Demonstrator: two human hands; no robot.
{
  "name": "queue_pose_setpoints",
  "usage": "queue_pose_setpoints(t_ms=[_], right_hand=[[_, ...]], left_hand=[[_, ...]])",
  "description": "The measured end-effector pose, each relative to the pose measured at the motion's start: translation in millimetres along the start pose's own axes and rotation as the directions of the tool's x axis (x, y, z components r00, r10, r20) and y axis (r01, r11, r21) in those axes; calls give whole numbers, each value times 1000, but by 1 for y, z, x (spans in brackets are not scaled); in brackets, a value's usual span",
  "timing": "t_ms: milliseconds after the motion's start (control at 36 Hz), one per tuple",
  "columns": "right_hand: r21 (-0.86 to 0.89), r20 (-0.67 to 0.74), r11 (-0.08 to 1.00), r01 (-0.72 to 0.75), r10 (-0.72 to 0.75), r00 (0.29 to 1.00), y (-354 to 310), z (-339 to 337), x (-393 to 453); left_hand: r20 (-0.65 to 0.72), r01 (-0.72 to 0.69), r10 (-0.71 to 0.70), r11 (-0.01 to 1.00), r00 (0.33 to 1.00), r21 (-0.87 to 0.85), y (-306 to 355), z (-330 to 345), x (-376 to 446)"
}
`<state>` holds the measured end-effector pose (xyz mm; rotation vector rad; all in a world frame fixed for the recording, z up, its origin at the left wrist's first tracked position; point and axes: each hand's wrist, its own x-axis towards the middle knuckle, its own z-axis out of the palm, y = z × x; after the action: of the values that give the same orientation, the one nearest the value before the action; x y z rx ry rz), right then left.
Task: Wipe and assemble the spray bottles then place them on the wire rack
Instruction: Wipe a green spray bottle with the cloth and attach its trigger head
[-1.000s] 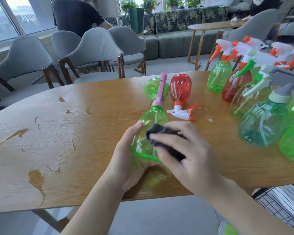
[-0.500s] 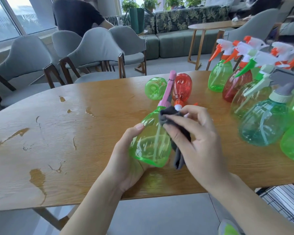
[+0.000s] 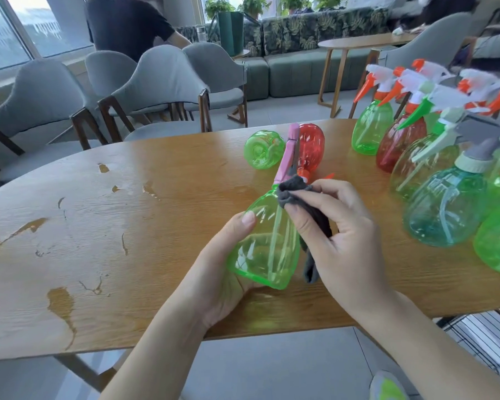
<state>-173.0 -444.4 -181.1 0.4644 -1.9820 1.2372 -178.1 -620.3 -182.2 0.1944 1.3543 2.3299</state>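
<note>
My left hand (image 3: 225,272) grips a clear green spray bottle (image 3: 267,241) by its base, tilted away from me, its pink sprayer head (image 3: 287,157) pointing toward the far edge. My right hand (image 3: 338,235) pinches a dark grey cloth (image 3: 303,194) against the bottle's shoulder, just below the neck; the cloth's tail hangs down beside the bottle. Behind lie a headless green bottle (image 3: 261,150) and a red bottle (image 3: 311,147) on their sides. The wire rack (image 3: 479,336) shows at the lower right, below the table edge.
Several assembled green, red and teal spray bottles (image 3: 445,203) stand crowded along the right side of the wooden table (image 3: 98,226). Worn patches mark the table's left half. Grey chairs (image 3: 156,85) line the far edge, with a seated person behind them.
My right hand has slid the cloth up the green bottle from its belly to its shoulder. My left hand has raised and tilted the bottle slightly.
</note>
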Motion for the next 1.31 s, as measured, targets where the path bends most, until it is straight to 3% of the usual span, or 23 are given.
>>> queue_pose_setpoints(t_ms=[83,194,361,528,722,833,944,1167,1306], right_hand=[[6,7,1000,-13,13,1000,-1,-1,0],[-9,73,990,141,-140,987,-7,3,-9],[-91,226,900,425,-397,889,-8,7,-23],[-130,278,825,550,-502,819,-2,6,-23],[-123,130,917,380,-365,922,1,1,-6],[-63,43,985,160,-157,987,5,-1,5],[7,14,1000,-24,24,1000,6,-3,8],[15,27,991,136,-136,990,1,3,-3],[-6,28,1000,18,-18,999,4,-1,1]], left_hand=[[8,-3,3,1000,1000,3,-1,2,0],[4,-33,34,997,999,-66,-2,5,0],[-26,8,-13,988,1000,-157,-1,4,-1],[-30,1,-7,982,1000,-186,-1,5,0],[18,-44,47,990,999,-138,1,2,1],[56,-27,35,991,998,-130,-2,1,1],[93,2,8,993,996,-117,-3,4,0],[55,-20,23,998,998,-64,-5,-1,1],[53,-26,27,999,998,-19,-5,-2,3]])
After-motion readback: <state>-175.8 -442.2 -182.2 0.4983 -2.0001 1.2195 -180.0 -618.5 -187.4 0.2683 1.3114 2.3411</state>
